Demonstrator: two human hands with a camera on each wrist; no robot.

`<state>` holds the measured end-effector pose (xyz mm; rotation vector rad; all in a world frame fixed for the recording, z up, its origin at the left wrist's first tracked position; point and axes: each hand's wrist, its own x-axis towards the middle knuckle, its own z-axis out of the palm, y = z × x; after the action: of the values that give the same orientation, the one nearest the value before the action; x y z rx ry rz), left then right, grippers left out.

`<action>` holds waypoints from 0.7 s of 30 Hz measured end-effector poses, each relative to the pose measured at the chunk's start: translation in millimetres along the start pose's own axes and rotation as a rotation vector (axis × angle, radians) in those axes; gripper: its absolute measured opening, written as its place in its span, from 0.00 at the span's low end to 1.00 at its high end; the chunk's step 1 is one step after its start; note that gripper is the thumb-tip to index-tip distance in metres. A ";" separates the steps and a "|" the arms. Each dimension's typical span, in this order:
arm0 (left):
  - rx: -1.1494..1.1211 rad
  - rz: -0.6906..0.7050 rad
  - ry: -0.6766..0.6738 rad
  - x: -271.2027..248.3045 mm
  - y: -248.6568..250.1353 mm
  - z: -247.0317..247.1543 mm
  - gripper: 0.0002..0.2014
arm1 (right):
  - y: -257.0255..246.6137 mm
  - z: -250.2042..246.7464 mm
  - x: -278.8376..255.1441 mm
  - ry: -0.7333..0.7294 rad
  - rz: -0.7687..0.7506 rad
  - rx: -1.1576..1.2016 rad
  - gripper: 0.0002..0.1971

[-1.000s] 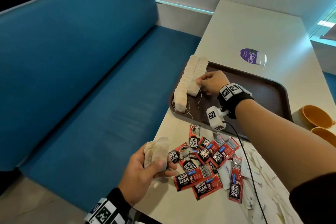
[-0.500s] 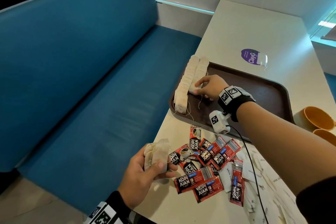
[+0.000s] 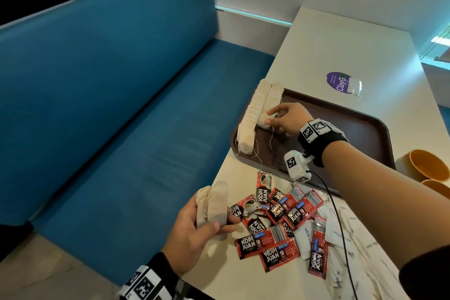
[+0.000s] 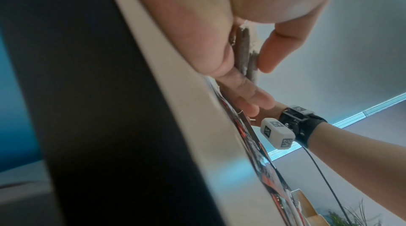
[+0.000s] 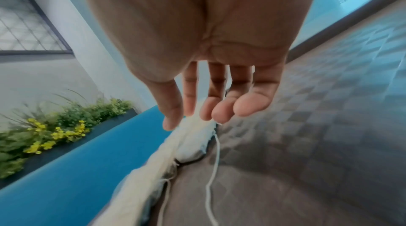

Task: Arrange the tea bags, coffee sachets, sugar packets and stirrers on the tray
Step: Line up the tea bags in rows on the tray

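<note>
Two rows of pale tea bags (image 3: 253, 114) (image 5: 191, 136) lie along the left side of the dark brown tray (image 3: 353, 134). My right hand (image 3: 274, 117) (image 5: 197, 111) hovers at the near end of the shorter row, fingers loosely spread and holding nothing. Off the table's left edge, my left hand (image 3: 209, 221) grips a small stack of tea bags (image 3: 214, 202) (image 4: 246, 52) between thumb and fingers. Red coffee sachets (image 3: 277, 221) lie scattered on the table below the tray, beside white sugar packets (image 3: 341, 234).
A white table (image 3: 341, 44) holds the tray; a purple-labelled packet (image 3: 341, 81) lies beyond it. Two orange cups (image 3: 428, 165) stand at the right edge. A blue bench seat (image 3: 121, 129) runs along the left. The right wrist camera's cable (image 3: 338, 226) trails over the packets.
My right hand has let go of the tea bag it set at the end of the shorter row and has opened, drawing back slightly. The left hand keeps its stack.
</note>
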<state>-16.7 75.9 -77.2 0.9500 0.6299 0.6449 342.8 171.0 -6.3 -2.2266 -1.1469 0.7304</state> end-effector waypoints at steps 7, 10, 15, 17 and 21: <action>-0.009 0.038 -0.011 -0.4 4.8 6.0 0.25 | -23.5 -9.3 -88.4 0.058 -0.102 0.135 0.04; -0.002 0.028 0.012 -1.8 8.2 11.8 0.24 | -29.5 -0.3 -149.4 -0.026 -0.118 0.229 0.03; 0.049 0.006 0.011 -5.3 14.7 17.2 0.26 | -19.8 34.7 -219.0 -0.078 -0.053 0.338 0.05; 0.023 -0.003 0.022 -7.1 16.0 18.4 0.24 | -15.9 50.6 -236.7 -0.076 -0.022 0.400 0.06; -0.018 -0.010 0.006 -7.5 14.9 19.1 0.22 | -15.8 78.4 -254.4 -0.038 0.004 0.484 0.10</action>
<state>-10.8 66.8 -54.3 0.9283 0.6328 0.6439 155.9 -19.0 4.4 -1.8149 -0.8683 0.9417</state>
